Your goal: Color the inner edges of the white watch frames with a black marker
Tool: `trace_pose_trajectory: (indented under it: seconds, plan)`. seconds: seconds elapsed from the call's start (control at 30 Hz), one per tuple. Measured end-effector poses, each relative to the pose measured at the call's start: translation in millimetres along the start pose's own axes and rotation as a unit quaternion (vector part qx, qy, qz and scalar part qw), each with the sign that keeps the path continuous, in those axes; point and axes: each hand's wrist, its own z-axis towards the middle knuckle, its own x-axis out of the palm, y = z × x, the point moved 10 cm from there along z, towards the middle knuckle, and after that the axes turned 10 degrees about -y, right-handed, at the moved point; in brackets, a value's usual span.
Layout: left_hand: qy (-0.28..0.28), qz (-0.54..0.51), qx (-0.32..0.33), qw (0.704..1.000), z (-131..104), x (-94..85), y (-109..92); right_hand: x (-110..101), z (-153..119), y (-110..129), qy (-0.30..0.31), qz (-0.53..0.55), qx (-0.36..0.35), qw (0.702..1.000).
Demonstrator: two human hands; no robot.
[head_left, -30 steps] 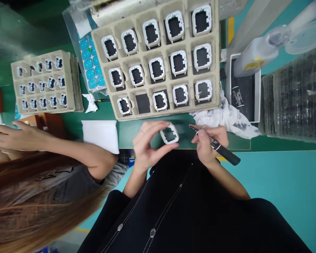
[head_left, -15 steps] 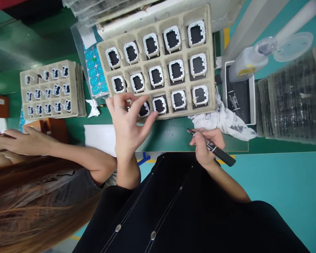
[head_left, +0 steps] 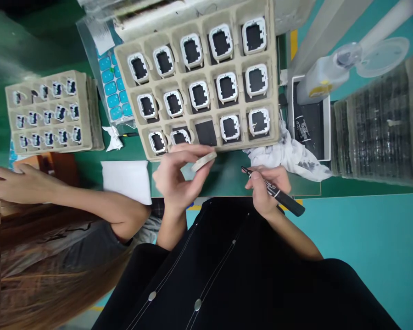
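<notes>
Between the thumb and fingers of my left hand (head_left: 179,176) is a white square frame (head_left: 204,161) with rounded corners, seen nearly edge-on. It is just in front of the beige compartment tray (head_left: 240,78). In that tray, several like frames sit one to a pocket, and a front-row pocket (head_left: 205,133) shows only its dark pad. My right hand (head_left: 270,188) grips a black marker pen (head_left: 278,196), its uncovered tip pointing up and left, apart from the tray.
A crumpled, stained white cloth (head_left: 292,156) lies by the tray's right front corner. Beyond it are a white box (head_left: 326,123) and a plastic bottle (head_left: 325,75). To the left stands a second stack of trays (head_left: 86,110); a co-worker's arm (head_left: 72,195) reaches in below it.
My left hand has lifted a frame out of the tray's front row and drawn it toward me, tilting it on edge. My right hand keeps its hold on the marker pen.
</notes>
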Motion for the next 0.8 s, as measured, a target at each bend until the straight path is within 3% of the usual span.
trace_pose_trajectory:
  seconds: [0.1, 0.2, 0.33, 0.4, 0.53, 0.8]
  plan:
    - [-0.069, -0.092, -0.163, 0.980, -30, -0.9, 7, 0, 1, 3, -0.017, 0.005, -0.017, 1.000]
    - [-0.051, -0.130, -0.309, 0.941, -69, 16.7, 23, -3, 2, 6, -0.039, 0.001, -0.034, 0.999]
    - [0.002, -0.161, -0.414, 0.896, -110, 41.1, 49, -1, 3, 10, -0.021, -0.018, -0.055, 0.998]
    - [0.027, -0.152, -0.424, 0.892, -121, 47.9, 57, 7, 3, 13, 0.021, -0.024, -0.067, 0.997]
    - [0.043, -0.124, -0.382, 0.915, -125, 50.7, 59, 20, 3, 21, 0.082, -0.069, -0.100, 0.989]
    - [0.066, -0.029, -0.305, 0.950, -122, 50.9, 48, 27, 4, 29, 0.084, -0.127, -0.113, 0.982]
